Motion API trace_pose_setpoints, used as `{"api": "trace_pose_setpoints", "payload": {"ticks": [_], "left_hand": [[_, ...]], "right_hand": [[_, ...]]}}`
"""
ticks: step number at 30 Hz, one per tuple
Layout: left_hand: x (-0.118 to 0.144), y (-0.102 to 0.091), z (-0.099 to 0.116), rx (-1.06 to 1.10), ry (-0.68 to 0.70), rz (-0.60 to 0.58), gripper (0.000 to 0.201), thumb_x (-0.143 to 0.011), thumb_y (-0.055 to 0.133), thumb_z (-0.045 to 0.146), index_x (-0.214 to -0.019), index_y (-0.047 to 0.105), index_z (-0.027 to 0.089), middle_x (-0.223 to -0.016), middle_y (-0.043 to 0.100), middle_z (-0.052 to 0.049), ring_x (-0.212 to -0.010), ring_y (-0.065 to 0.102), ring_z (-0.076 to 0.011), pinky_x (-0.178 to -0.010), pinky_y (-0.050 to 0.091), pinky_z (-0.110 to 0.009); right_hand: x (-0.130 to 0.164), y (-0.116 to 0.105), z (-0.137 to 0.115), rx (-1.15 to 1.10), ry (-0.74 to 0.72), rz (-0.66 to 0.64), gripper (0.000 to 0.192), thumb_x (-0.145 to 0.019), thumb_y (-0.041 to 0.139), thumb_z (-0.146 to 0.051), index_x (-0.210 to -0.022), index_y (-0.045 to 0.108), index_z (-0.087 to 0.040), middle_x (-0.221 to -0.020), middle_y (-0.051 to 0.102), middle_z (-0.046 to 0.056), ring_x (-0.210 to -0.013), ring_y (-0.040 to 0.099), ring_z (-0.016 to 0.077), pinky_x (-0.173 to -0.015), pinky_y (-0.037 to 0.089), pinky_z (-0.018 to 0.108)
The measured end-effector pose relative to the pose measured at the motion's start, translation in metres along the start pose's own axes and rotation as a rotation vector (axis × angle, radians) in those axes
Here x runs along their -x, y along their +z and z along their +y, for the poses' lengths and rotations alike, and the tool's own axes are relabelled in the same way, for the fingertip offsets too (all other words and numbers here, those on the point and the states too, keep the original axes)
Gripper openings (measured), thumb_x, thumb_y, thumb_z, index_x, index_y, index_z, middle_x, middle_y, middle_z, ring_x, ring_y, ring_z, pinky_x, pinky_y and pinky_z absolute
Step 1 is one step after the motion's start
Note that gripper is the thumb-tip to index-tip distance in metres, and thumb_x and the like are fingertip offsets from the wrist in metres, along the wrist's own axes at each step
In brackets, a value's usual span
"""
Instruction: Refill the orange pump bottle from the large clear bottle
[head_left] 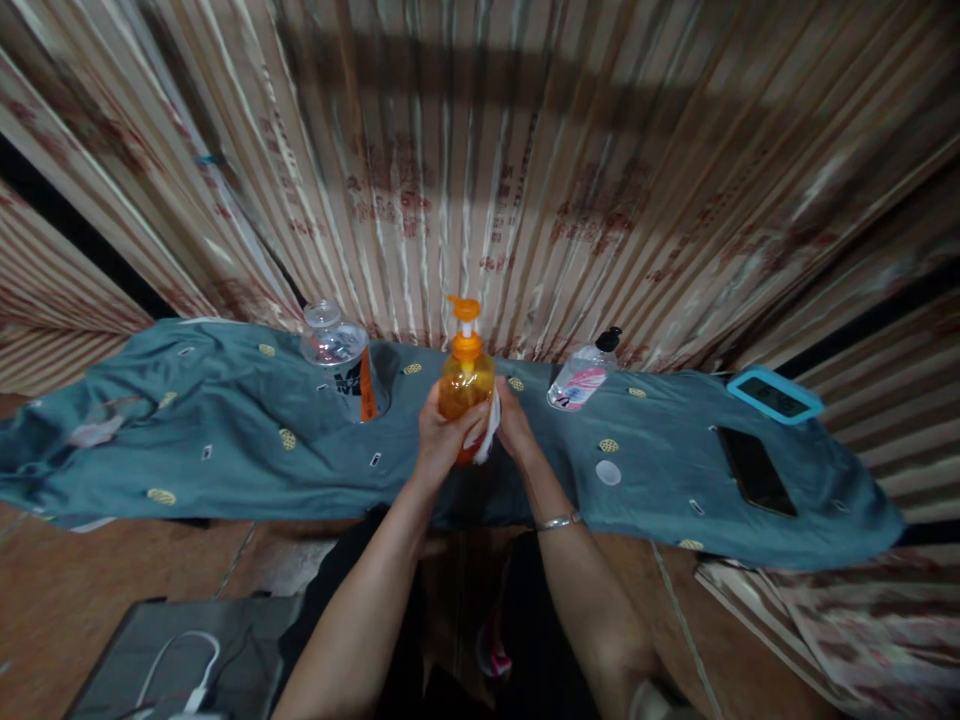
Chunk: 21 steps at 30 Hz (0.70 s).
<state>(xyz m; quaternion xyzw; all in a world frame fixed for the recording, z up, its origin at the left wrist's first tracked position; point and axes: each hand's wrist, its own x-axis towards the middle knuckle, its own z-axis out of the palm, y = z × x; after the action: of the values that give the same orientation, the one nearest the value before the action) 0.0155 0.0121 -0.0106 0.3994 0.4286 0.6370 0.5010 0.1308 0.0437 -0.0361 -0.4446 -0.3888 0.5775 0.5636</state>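
Over the teal cloth (pixel 225 440), left hand (pixel 442 435) wraps the smooth, likely slippery orange pump bottle (pixel 466 385); right hand (pixel 514 425) pinches a white wipe (pixel 489 430) against its side.

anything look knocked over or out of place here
Yes: the clear jar left of the orange pump bottle lies tipped on the teal cloth, and so does the small bottle to the right. No spill shows. Both hands, left and right, hold the pump bottle upright.
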Motion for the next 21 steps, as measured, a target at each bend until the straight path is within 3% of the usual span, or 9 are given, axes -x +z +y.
{"api": "trace_pose_setpoints", "payload": {"ticks": [6,9,14,17,21], "left_hand": [[0.003,-0.002,0.025,0.225,-0.077,0.01,0.059,-0.047,0.095,0.029,-0.098,0.067,0.018,-0.093,0.076,-0.001,-0.082,0.072,-0.0164,-0.082,0.058,-0.031],[0.002,-0.002,0.032,0.273,-0.062,0.019,0.06,-0.046,0.096,0.029,-0.097,0.066,0.018,-0.09,0.076,-0.001,-0.079,0.073,-0.0166,-0.082,0.059,-0.032],[0.0,-0.001,0.034,0.256,-0.024,0.056,0.064,-0.047,0.097,0.031,-0.1,0.063,0.019,-0.09,0.077,-0.001,-0.082,0.075,-0.0191,-0.083,0.061,-0.034],[-0.001,-0.001,0.029,0.195,-0.006,0.05,0.065,-0.047,0.096,0.034,-0.102,0.064,0.019,-0.092,0.077,-0.001,-0.081,0.075,-0.0186,-0.081,0.061,-0.032],[-0.004,0.0,0.018,0.091,0.058,0.013,0.066,-0.051,0.094,0.037,-0.108,0.064,0.02,-0.101,0.076,-0.003,-0.09,0.074,-0.0202,-0.084,0.06,-0.033]], "right_hand": [[0.002,-0.007,0.013,-0.119,0.223,-0.018,0.041,-0.095,0.057,-0.056,-0.095,0.071,-0.018,-0.089,0.076,0.006,-0.087,0.073,0.0208,-0.093,0.056,0.034],[0.012,0.0,0.014,-0.216,0.311,-0.019,0.042,-0.103,0.039,-0.049,-0.102,0.068,-0.019,-0.094,0.076,0.007,-0.093,0.074,0.0222,-0.095,0.057,0.038],[0.039,0.019,0.019,-0.316,0.38,-0.055,0.061,-0.105,0.01,-0.047,-0.108,0.065,-0.019,-0.095,0.075,0.011,-0.096,0.073,0.0238,-0.088,0.06,0.041],[0.05,0.025,0.027,-0.326,0.362,-0.058,0.059,-0.105,0.013,-0.051,-0.105,0.064,-0.022,-0.097,0.075,0.01,-0.092,0.074,0.0221,-0.085,0.061,0.039],[0.051,0.022,0.041,-0.258,0.313,-0.06,0.053,-0.1,0.032,-0.064,-0.097,0.064,-0.022,-0.087,0.074,0.009,-0.079,0.073,0.023,-0.074,0.062,0.039]]}}
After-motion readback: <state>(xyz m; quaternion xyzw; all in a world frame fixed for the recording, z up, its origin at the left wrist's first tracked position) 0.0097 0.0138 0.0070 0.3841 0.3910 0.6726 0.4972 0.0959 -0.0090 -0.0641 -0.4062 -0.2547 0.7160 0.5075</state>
